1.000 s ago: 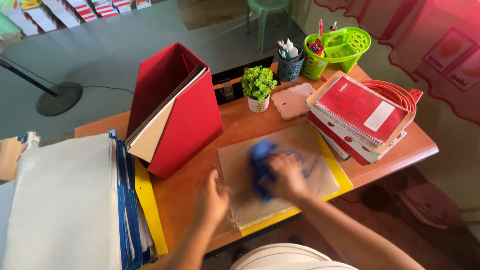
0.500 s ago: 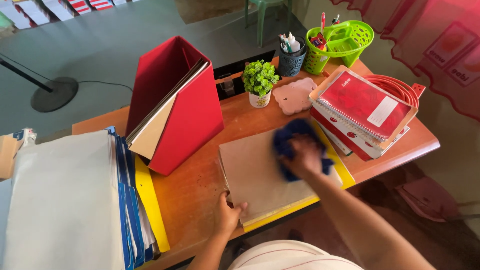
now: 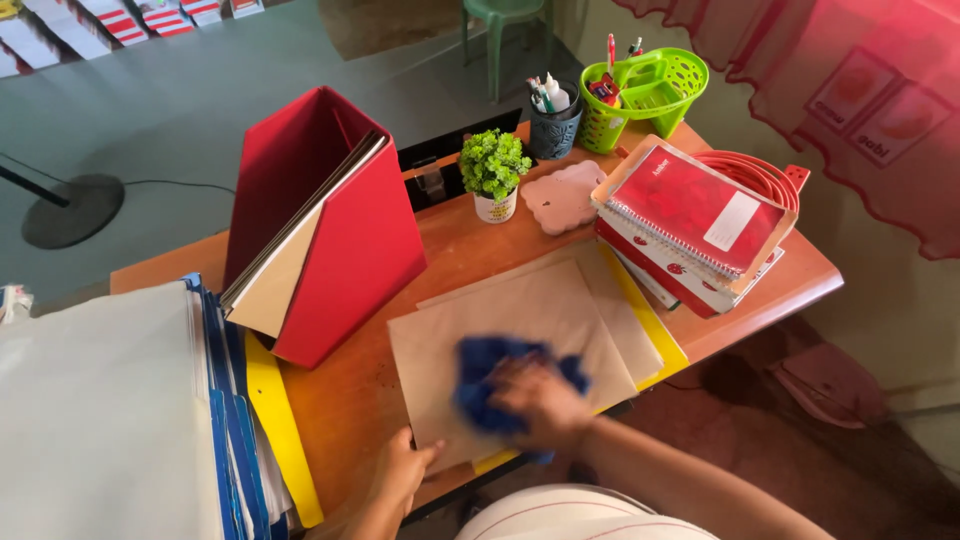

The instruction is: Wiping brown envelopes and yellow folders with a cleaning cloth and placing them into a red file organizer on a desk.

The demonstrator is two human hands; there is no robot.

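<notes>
Head view: right hand (image 3: 540, 400) presses blue cloth (image 3: 480, 385) onto brown folder (image 3: 520, 310).

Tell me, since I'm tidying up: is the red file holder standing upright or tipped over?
Upright. The red file holder stands on its base on the wooden desk, with folders slotted inside.

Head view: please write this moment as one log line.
right hand: pressing crumpled blue cloth on brown paper folder | left hand: holding folder edge

My right hand (image 3: 540, 400) presses a blue cloth (image 3: 490, 385) onto the brown folder (image 3: 520, 320) lying on the tabletop (image 3: 350, 400). My left hand (image 3: 400, 475) pins the folder's near corner. A red file box (image 3: 350, 240) stands just behind, and red notebooks (image 3: 690, 215) are stacked to the right.
</notes>
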